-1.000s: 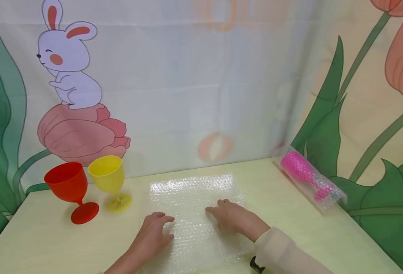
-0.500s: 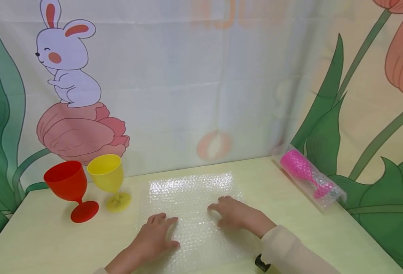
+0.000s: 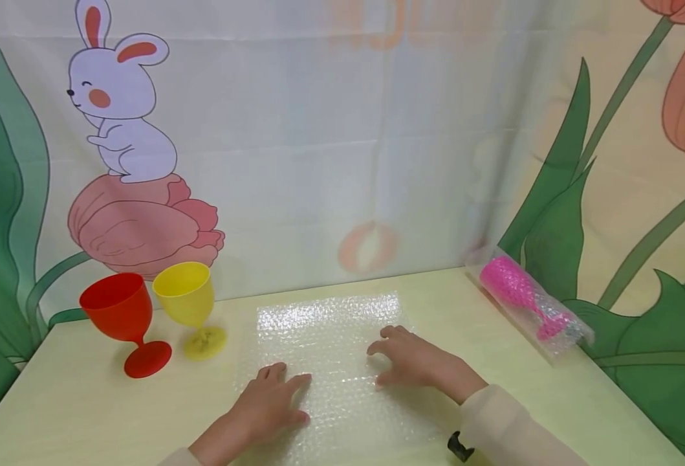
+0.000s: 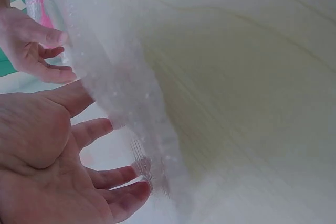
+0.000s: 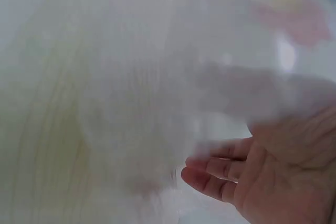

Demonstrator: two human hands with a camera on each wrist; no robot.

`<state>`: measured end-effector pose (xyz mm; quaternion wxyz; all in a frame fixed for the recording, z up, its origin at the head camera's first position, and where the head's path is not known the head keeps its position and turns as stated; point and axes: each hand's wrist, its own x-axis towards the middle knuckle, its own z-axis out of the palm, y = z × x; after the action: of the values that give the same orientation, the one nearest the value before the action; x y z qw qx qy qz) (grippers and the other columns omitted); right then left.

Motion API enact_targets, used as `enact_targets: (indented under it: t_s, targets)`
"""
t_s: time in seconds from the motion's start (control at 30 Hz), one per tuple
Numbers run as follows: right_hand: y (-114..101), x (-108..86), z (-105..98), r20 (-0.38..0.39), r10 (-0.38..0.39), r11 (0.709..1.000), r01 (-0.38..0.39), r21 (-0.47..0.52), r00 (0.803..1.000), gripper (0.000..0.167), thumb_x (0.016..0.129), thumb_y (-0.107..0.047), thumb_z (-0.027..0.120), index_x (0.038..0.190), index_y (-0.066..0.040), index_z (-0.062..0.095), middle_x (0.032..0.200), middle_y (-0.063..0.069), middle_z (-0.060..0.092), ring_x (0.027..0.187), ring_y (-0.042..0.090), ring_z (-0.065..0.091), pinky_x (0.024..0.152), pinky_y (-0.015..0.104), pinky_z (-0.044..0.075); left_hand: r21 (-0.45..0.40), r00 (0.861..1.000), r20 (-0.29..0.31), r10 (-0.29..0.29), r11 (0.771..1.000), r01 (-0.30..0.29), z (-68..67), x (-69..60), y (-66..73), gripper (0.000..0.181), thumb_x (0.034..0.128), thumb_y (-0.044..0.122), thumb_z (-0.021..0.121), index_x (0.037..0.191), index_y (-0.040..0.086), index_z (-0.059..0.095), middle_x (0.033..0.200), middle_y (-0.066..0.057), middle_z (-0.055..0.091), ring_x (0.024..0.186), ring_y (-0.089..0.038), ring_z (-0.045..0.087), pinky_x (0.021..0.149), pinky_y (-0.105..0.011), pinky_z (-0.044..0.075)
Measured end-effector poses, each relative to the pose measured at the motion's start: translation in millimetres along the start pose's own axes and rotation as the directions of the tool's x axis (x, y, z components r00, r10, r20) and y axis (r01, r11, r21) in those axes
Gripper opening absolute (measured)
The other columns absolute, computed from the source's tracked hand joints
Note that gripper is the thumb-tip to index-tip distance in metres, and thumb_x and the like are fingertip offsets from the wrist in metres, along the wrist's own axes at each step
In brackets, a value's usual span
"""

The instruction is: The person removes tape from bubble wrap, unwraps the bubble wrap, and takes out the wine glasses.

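Backdrop cloth (image 3: 295, 149), printed with a rabbit, tulips and leaves, rises behind the far side of the bubble-wrap sheet (image 3: 330, 343), the reference for all positions here. The pale wood-grain desk (image 3: 74, 414) carries the sheet, which lies spread out nearest the wearer, its far edge bright with glare. Well to the right of the sheet, along the desk's right edge, a bubble-wrap roll (image 3: 581, 336) encloses a pink goblet (image 3: 508, 283) lying on its side. To the left of the sheet stand two bare goblets, both upright: the red goblet (image 3: 117, 310) farther out, the yellow goblet (image 3: 186, 298) nearer to the sheet.

The right hand (image 3: 416, 361) is poised at the sheet's right half, fingers bent and thumb held apart; its contact is too blurred to tell. The left hand (image 3: 263, 406) lies at the sheet's left half, fingers spread, fingertips against the film in the left wrist view. Neither hand visibly pinches anything. A black wristband (image 3: 460, 446) shows beside the sheet's near right corner.

State of the work, as judged from the layout: one goblet is wrapped, two are unwrapped, and the flat sheet is not yet around either of them.
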<state>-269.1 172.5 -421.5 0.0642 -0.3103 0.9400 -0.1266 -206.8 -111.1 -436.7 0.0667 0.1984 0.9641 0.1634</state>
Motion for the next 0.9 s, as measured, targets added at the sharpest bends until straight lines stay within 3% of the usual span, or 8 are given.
enact_targets:
  t_s: [0.3, 0.9]
  targets:
    - [14.0, -3.7, 1.4, -0.060, -0.040, 0.995, 0.034, -0.097, 0.997, 0.036, 0.087, -0.023, 0.083, 0.119, -0.007, 0.074, 0.121, 0.015, 0.063, 0.115, 0.035, 0.057, 0.094, 0.053, 0.048, 0.034, 0.999, -0.029, 0.026, 0.999, -0.025, 5.1, -1.6, -0.6, 0.061, 0.0857, 0.031, 0.082, 0.138, 0.007, 0.063, 0.135, -0.034, 0.050, 0.127, -0.054, 0.046, 0.099, -0.066, 0.044]
    - [42.1, -15.9, -13.4, -0.204, 0.080, 0.995, -0.092, -0.047, 0.976, 0.046, 0.095, -0.027, 0.076, 0.133, -0.004, 0.066, 0.137, 0.020, 0.060, 0.134, 0.040, 0.049, 0.108, 0.061, 0.039, 0.058, 0.998, -0.044, 0.052, 0.997, -0.049, 4.7, -3.5, 2.7, 0.060, 0.0870, 0.032, 0.081, 0.139, 0.007, 0.062, 0.134, -0.033, 0.051, 0.126, -0.054, 0.047, 0.097, -0.066, 0.046]
